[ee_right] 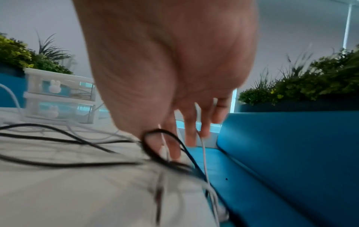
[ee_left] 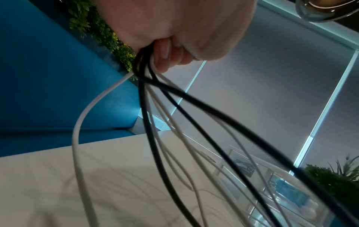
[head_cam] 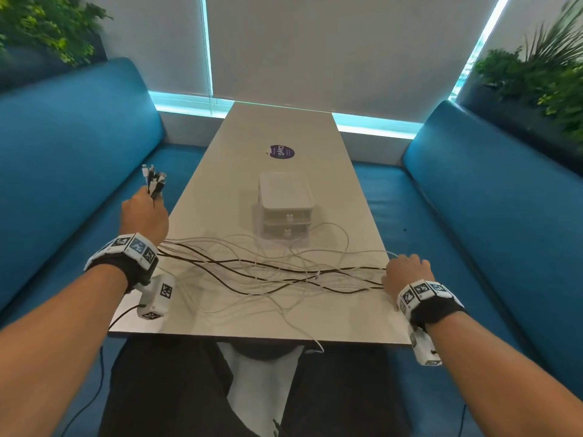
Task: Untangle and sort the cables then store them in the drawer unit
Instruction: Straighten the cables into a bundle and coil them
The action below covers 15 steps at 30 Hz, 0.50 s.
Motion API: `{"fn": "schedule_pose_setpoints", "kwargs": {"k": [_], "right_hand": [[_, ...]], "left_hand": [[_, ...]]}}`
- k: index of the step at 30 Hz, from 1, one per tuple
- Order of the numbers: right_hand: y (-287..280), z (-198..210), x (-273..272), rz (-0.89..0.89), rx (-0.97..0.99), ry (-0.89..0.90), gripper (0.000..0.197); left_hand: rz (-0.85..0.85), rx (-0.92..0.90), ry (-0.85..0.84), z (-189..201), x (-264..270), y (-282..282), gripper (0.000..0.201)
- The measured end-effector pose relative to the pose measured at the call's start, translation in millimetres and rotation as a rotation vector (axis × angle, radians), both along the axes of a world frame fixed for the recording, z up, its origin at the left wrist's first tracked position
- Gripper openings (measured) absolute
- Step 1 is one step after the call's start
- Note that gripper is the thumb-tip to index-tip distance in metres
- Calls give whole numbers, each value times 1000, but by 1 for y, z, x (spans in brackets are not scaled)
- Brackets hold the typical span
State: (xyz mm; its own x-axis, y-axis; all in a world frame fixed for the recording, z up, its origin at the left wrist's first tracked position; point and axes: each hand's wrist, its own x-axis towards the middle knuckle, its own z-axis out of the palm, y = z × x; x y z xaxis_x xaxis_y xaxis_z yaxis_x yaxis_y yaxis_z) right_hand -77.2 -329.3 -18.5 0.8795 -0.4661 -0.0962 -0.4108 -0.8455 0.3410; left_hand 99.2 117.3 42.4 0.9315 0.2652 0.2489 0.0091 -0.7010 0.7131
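Observation:
Several black and white cables stretch across the white table between my hands. My left hand is raised past the table's left edge and grips one end of the bundle, with the connectors sticking up above the fist. In the left wrist view the left hand has curled fingers clamped round the cables. My right hand is at the table's right edge. Its fingers point straight down there, white cables run between them, and a black cable loop lies against the hand. The clear two-drawer unit stands mid-table, both drawers closed.
Blue benches flank the table on the left and the right, with plants behind them. A purple sticker lies beyond the drawer unit. One white cable droops over the near edge above my lap.

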Motion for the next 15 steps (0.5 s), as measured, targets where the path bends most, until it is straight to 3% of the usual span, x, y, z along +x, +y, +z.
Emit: {"fn": "schedule_pose_setpoints", "kwargs": {"k": [4, 6, 8, 10, 12, 15], "right_hand": [[16, -3, 5, 154, 30, -317, 40], [28, -1, 10, 250, 218, -388, 52], [44, 2, 15, 297, 560, -288, 57], [59, 4, 17, 279, 691, -72, 55], [62, 5, 17, 221, 609, -27, 49], [47, 9, 13, 69, 177, 48, 39]], "left_hand": [[7, -12, -20, 0, 0, -6, 34], [-1, -45, -41, 1, 2, -10, 32], [-14, -84, -77, 3, 3, -15, 31], [-34, -103, -113, 7, 6, -18, 32], [-45, -120, -142, 12, 9, -17, 33], [-41, -204, -182, 22, 10, -13, 36]]}}
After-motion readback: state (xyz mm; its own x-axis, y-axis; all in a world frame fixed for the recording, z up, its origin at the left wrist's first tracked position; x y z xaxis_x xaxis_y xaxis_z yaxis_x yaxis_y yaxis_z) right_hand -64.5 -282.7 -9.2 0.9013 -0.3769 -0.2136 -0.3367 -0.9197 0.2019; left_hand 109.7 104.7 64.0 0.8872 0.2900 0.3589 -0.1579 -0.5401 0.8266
